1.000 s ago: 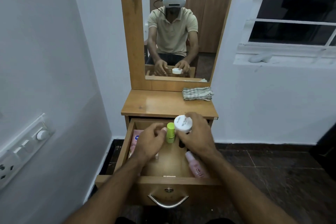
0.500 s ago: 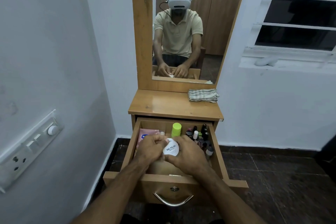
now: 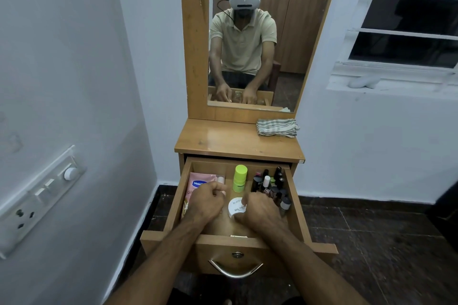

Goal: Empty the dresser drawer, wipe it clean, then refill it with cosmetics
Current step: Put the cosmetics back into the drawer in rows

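Drawer [image 3: 173, 210]: pulled open, lower centre of frame, cosmetics inside.
Jar [image 3: 236, 207]: white, mid-drawer.
Right hand [image 3: 260, 210]: fingers curled around the jar.
Left hand [image 3: 207, 202]: curled; whether it holds anything, I can't tell.
Risk: a knuckle could topple the crowded nail polish bottles [image 3: 271, 187] just right of the jar.

Pale bluish-white walls [image 3: 74, 57] meet in a corner behind a wooden dressing table [image 3: 238, 141] with a tall framed mirror [image 3: 252, 39]. A switchboard with sockets [image 3: 37, 198] is mounted on the left wall. A louvred window [image 3: 406, 25], dark outside, sits at right. The floor [image 3: 371, 242] is dark tile.
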Demonstrator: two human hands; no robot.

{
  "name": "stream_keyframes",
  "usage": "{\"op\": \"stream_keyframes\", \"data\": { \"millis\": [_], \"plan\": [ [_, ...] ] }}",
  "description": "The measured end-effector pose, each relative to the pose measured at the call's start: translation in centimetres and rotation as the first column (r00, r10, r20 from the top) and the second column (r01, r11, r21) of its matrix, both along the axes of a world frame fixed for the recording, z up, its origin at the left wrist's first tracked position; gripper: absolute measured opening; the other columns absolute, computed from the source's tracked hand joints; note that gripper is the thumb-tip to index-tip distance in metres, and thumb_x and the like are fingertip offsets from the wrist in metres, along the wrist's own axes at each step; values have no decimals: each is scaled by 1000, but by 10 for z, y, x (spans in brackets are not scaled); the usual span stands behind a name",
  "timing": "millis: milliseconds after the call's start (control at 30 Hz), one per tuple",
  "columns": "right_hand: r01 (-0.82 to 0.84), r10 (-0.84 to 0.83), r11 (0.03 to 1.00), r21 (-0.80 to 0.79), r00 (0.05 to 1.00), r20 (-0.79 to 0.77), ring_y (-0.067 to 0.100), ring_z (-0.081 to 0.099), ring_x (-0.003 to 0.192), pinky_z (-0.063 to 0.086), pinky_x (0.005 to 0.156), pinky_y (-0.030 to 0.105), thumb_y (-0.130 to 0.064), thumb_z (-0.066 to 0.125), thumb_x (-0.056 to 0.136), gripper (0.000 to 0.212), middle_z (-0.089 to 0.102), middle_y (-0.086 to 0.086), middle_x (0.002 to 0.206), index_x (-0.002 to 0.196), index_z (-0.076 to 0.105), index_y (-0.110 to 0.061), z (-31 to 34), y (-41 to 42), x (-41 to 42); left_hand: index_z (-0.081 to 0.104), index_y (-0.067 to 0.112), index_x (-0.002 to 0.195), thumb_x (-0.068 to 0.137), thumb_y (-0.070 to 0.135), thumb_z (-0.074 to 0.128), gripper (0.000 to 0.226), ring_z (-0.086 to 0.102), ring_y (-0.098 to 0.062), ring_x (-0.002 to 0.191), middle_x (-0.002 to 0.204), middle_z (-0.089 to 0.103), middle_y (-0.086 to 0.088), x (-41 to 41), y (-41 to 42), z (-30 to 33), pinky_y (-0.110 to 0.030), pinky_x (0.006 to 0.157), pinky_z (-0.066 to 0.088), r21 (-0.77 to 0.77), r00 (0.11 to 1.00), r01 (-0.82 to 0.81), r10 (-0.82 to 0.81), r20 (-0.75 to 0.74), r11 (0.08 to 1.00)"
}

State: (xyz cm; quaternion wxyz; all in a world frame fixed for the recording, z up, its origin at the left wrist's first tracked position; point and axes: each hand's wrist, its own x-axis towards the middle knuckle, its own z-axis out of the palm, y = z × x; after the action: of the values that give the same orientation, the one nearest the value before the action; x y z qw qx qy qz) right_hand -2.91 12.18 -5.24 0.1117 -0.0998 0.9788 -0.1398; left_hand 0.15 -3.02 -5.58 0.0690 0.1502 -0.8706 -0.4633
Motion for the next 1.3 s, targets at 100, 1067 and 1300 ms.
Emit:
{"op": "stream_keyframes", "data": {
  "millis": [100, 1067, 1300],
  "plan": [
    [5, -5, 1000, 2, 1000, 23, 24, 59, 120, 54, 93, 40, -40, 76, 85, 53, 63, 7, 133, 131, 61, -17, -3, 3, -1, 72, 23, 115, 99, 18, 58, 22, 63, -7, 85, 110, 72, 1, 0, 1, 0, -28, 81, 59, 17, 1000, -20, 20, -17, 1000],
    [-11, 13, 996, 86, 1000, -17, 26, 55, 122, 49, 89, 39, -49, 66, 92, 63, 50, 4, 138, 145, 50, -20, 1, 1, 6, 71, 20, 120, 99, 16, 58, 25, 60, -11, 99, 119, 71, 2, -1, 4, 2, -15, 75, 49, -54, 999, 20, -22, -42, 998],
    [57, -93, 980, -189, 978, -188, 18, 64, 99, 49, 71, 28, -40, 55, 96, 32, 69, -2, 117, 123, 68, -28, 10, 4, 7, 70, 25, 115, 97, 17, 58, 24, 69, -13, 96, 105, 73, 9, 5, 5, 9, -26, 82, 55, -26, 991, 69, -71, -116, 997]
  ]
}}
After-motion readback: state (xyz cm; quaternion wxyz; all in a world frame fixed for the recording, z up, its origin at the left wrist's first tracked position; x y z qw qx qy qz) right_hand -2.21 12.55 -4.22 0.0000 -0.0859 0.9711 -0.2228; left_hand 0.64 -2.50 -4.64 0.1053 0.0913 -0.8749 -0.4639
